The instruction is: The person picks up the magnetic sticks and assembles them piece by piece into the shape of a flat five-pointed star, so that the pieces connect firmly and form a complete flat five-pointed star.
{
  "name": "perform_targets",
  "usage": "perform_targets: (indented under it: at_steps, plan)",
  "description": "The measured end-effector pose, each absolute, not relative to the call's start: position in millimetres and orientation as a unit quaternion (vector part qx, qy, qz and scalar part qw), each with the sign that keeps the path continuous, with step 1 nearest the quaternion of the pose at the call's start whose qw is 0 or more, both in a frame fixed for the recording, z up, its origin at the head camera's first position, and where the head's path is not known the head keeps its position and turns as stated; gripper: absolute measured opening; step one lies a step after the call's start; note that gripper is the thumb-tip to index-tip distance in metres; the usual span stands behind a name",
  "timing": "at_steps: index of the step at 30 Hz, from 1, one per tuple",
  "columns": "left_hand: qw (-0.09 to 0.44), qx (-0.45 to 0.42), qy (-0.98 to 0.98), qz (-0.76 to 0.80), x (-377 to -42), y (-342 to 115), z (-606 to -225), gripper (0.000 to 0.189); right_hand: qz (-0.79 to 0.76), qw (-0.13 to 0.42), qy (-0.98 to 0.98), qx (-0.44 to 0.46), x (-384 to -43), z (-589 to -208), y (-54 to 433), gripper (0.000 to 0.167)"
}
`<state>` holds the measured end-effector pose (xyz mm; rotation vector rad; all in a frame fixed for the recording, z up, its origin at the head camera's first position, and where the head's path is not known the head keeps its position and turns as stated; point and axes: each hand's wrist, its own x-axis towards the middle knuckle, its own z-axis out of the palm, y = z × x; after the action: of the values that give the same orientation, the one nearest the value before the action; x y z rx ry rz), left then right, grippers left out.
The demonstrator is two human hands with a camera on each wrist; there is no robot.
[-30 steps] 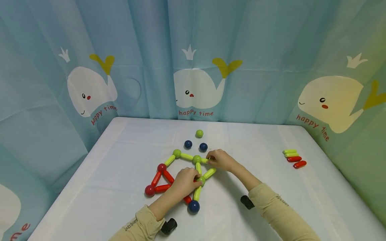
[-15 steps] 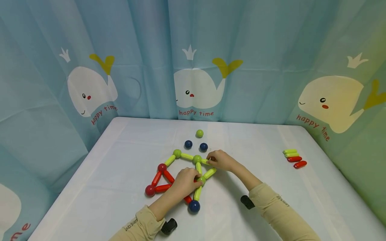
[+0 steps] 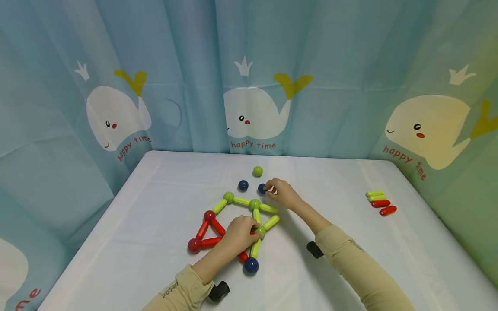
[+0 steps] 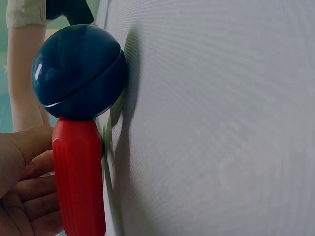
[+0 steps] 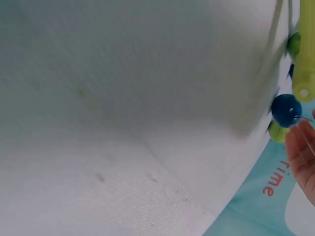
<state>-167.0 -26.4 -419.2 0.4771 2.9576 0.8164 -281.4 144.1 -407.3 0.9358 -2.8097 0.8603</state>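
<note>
A flat frame of red and yellow-green magnetic rods joined by balls lies on the table. My left hand (image 3: 238, 233) pinches a green ball (image 3: 261, 232) at its right part. In the left wrist view a red rod (image 4: 78, 177) and a dark blue ball (image 4: 78, 71) stand in front of that hand. My right hand (image 3: 285, 193) is at a loose dark blue ball (image 3: 262, 188), fingertips at its right side with thumb and fingers apart. The right wrist view has the fingers (image 5: 299, 147) beside this blue ball (image 5: 286, 110); whether they touch it is unclear.
Another loose blue ball (image 3: 243, 185) and a loose green ball (image 3: 258, 171) lie beyond the frame. Spare green rods (image 3: 375, 194) and red rods (image 3: 388, 210) lie at the table's right. A whale-print curtain (image 3: 186, 116) hangs behind the table.
My right hand has left the yellow-green rod at the frame's upper right, which stays attached, and moved up and slightly left to the blue ball. My left hand stays in place.
</note>
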Motion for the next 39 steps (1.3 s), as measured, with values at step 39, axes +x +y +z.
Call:
perform_targets:
  at_steps: [39]
  plan:
    - [0.025,0.151,0.953,0.261,-168.5,-25.6,-418.1,0.015,0.240,-0.007,-0.919,0.314,-287.9,-411.6,155.0,0.031]
